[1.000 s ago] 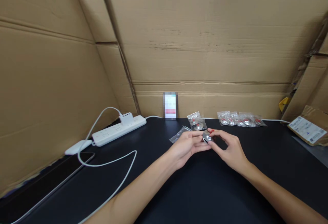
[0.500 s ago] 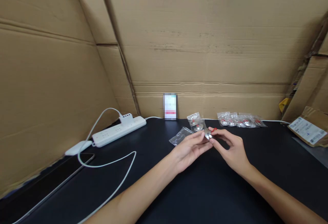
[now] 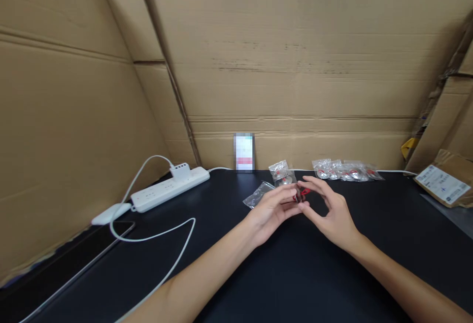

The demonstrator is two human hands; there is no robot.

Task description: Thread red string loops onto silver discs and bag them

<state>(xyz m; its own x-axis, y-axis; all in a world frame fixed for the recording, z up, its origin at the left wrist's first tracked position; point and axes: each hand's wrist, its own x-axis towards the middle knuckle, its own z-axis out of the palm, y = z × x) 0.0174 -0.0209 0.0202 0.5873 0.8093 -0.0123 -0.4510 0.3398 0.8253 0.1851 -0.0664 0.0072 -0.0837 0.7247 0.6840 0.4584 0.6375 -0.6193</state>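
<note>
A small domed metal disc with a red cord, which looks like a finger cymbal (image 3: 298,196), is held up above the black table. My left hand (image 3: 271,214) is closed on its left side, with the thumb over it and the other fingers beneath. From the right, my right hand (image 3: 328,209) curves around the same piece, thumb tip at the lower edge and fingertips by the upper edge, with the red cord (image 3: 306,191) between them. Just behind lie bagged metal discs (image 3: 284,177) with red parts. A clear plastic bag (image 3: 257,195) lies beyond my left hand.
Several bagged discs (image 3: 347,171) line the back right. A phone (image 3: 244,153) leans on the cardboard wall (image 3: 295,91). At left are a white power strip (image 3: 170,189), a looping white cable (image 3: 194,224) and a dark flat device (image 3: 74,264). A labelled cardboard package (image 3: 443,185) sits at right.
The finger cymbal has been turned, so its bright domed face no longer shows and it looks darker. My right fingers have spread slightly. The view has tilted down a little.
</note>
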